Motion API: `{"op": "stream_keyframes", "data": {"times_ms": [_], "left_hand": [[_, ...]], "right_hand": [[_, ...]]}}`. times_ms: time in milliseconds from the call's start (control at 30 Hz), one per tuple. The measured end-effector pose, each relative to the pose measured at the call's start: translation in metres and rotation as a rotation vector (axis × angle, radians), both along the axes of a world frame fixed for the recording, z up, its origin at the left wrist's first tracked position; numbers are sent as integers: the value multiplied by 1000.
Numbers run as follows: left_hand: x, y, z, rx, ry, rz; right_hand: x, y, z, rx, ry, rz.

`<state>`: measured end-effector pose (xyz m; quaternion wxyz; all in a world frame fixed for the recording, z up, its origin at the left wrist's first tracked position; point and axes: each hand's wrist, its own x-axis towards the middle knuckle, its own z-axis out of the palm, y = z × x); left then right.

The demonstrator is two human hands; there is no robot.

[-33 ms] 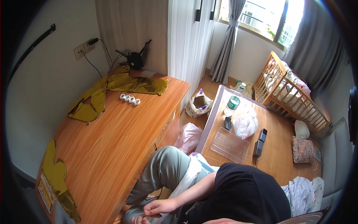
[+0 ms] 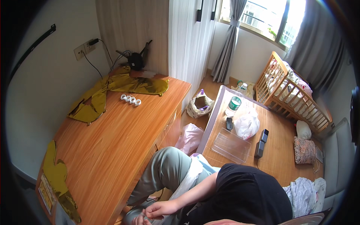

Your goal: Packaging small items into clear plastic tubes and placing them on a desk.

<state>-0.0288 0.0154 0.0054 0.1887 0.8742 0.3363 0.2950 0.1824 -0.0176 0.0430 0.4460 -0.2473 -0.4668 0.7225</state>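
Note:
My right hand (image 2: 162, 209) is low in the view over my lap, its fingers pinched together. Just beside it, at the bottom edge, my left hand (image 2: 140, 219) has its fingers curled, and the two hands meet at the fingertips. A tiny pale bit shows between them, too small to name. Under and around them are my grey-green trousers (image 2: 167, 165). On the wooden desk (image 2: 112, 150) to the left lie flat gold foil balloons: one (image 2: 58, 176) by the near left edge, others (image 2: 138, 85) towards the back. Several small white rolls (image 2: 131, 99) stand in a row near those.
A black router (image 2: 135, 60) sits at the desk's back corner. On the low bed (image 2: 281, 161) at right are a water bottle (image 2: 233, 107), a white plastic bag (image 2: 246, 123), a clear tray (image 2: 230, 145) and black speakers (image 2: 261, 144). A wooden crib (image 2: 292, 90) stands behind; bags (image 2: 190, 138) lie between.
My fingers have shifted slightly against each other, with the left fingertips drawn a little closer to the right hand. Everything else stays in place.

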Motion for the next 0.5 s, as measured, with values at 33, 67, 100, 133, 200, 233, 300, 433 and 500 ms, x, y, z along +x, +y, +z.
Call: {"op": "stream_keyframes", "data": {"times_ms": [33,67,100,133,200,233,300,433,500], "left_hand": [[-6,-5,-20,-299,-317,-64],[-11,-9,-39,-599,-633,-131],[-14,-11,-54,-899,-950,-199],[-17,-13,-60,-1199,-1267,-265],[14,-15,7,-771,-902,-94],[23,-17,32,-332,-531,71],[2,0,9,-325,-71,148],[-33,-4,-24,-998,-314,-104],[-43,-11,-29,-1335,-441,-229]], "right_hand": [[-2,0,-2,2,0,6],[-4,-1,-6,-35,-85,63],[-5,-1,-9,-72,-170,119],[-4,-2,-7,-87,-119,90],[1,-5,-9,-48,-39,3],[1,-7,-8,-3,40,-68],[-2,-11,-5,-4,64,-69],[-11,-18,-29,-133,134,128],[-4,-20,-13,-80,118,-72]]}}
